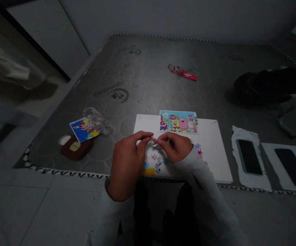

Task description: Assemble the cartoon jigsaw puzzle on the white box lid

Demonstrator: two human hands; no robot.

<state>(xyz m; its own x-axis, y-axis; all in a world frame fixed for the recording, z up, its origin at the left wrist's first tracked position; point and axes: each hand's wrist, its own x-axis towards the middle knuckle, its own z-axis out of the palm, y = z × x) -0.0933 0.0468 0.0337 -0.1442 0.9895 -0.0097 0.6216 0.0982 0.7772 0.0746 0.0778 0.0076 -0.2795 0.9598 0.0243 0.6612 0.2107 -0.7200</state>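
Note:
My left hand (127,159) and my right hand (175,146) meet over a white board (218,155). Both are closed in a pinch, thumb against forefinger, on tiny colourful jigsaw puzzle pieces (153,140); their shapes are too small to make out. Under the fingertips lie several loose puzzle pieces (157,165). Beside my right wrist, pieces with a pink cartoon figure (199,149) are partly covered by my sleeve. A cartoon picture card (179,122) lies at the top of the board, just beyond my hands. A yellow strip (148,171) sits by the board's near edge.
Left of the board, a clear mug-like vessel (96,120) rests on a blue picture card (80,131), near a brown case (76,149). Two phones (249,157) lie at right on white sheets. Farther back are a red packet (183,73) and a dark bulky object (260,85).

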